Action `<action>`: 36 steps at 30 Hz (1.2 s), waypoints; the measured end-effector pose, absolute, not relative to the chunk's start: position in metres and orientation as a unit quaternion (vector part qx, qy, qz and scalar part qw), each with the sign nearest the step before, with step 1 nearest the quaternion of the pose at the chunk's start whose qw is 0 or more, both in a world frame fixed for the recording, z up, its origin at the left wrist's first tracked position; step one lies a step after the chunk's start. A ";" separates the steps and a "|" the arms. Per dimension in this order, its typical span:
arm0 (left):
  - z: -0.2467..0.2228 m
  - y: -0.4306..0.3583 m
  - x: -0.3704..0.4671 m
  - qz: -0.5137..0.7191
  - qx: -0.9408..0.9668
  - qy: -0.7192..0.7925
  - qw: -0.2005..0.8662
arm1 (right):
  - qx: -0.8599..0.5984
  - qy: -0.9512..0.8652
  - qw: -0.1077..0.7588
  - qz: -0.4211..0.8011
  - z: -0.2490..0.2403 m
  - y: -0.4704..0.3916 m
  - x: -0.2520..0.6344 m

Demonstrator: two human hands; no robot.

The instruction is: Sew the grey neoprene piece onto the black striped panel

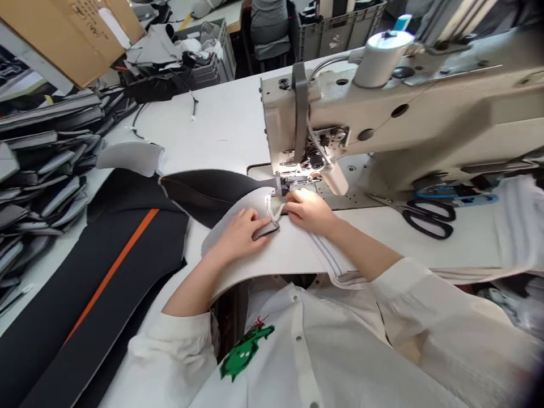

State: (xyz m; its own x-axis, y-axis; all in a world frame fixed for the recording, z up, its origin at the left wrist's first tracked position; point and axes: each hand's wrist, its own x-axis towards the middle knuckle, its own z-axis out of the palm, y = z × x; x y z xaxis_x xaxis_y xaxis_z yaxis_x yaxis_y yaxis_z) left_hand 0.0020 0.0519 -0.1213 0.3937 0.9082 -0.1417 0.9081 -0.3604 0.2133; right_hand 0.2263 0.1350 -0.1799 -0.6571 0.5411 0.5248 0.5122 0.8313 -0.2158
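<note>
Grip of right hand (312, 211) pinched on white strip (278, 213), left hand (244, 233) on pale panel (230, 218), pinching or pressing unclear, near the sewing machine's (280, 107) needle area; uneven pull could skew the edge, straying fingertips get pricked.

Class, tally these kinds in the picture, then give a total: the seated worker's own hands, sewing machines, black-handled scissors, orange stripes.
Hands: 2 (left hand, right hand)
Sewing machine: 1
Black-handled scissors: 1 pair
Orange stripe: 1
Total: 5
</note>
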 end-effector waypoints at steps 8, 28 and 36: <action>-0.150 0.088 0.039 0.075 0.818 0.568 0.052 | -0.394 -0.857 0.328 -0.055 -0.175 0.083 0.349; -0.151 0.094 0.033 0.395 0.661 0.533 0.350 | -0.386 -0.889 0.064 0.239 -0.159 0.102 0.323; -0.143 0.095 0.035 0.356 0.679 0.521 0.375 | -0.297 -0.925 0.016 0.237 -0.134 0.134 0.283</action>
